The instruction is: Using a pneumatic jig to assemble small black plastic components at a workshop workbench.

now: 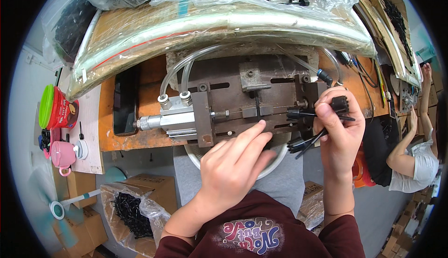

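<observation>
My right hand is closed round several black plastic parts with ridged round heads and thin stems, which point in different directions near the right end of the metal fixture. My left hand reaches over the fixture's front edge with its fingers stretched out. Its fingertips are close to a thin black stem standing across the middle of the fixture; whether they touch it I cannot tell. The fixture is a dark steel plate with a silver air cylinder on its left and clear hoses.
A phone lies left of the fixture on the wooden bench. Behind, a plastic-covered shelf carries more black parts. A pink cup and red tub stand left. Below is a box of black parts. Another person sits at right.
</observation>
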Tool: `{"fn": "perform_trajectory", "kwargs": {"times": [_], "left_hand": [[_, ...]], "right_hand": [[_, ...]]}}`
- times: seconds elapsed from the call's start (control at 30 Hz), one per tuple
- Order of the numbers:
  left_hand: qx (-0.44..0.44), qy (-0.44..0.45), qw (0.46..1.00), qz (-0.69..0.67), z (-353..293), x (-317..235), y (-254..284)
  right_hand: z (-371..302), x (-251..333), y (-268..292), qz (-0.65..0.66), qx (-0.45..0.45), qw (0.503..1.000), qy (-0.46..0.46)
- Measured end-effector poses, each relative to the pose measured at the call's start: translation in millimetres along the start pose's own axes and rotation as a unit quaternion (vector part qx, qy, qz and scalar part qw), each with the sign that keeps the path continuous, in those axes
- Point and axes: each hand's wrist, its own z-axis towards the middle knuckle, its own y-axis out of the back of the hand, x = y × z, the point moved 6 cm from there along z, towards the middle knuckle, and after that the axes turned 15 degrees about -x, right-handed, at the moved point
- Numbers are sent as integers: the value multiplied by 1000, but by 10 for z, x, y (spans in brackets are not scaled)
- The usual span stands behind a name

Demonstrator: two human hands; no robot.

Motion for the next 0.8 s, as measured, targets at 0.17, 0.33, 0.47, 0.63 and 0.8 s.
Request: {"fn": "perform_trajectory", "kwargs": {"times": [0.17, 0.33, 0.47, 0.63, 0.8], "left_hand": [[-47, -9, 990, -131, 139, -265, 279], [21, -13, 990, -139, 81, -210, 245], [50, 60, 979, -190, 38, -208, 302], [70, 98, 969, -214, 8, -161, 410], [0, 39, 998, -54, -94, -9, 166]], "right_hand": [[-116, -4, -37, -62, 32, 996, 55], [-168, -56, -93, -37, 67, 997, 3], [-145, -53, -99, 13, 64, 996, -66], [2, -59, 56, 33, -2, 996, -88], [7, -73, 48, 99, 4, 986, -138]]}}
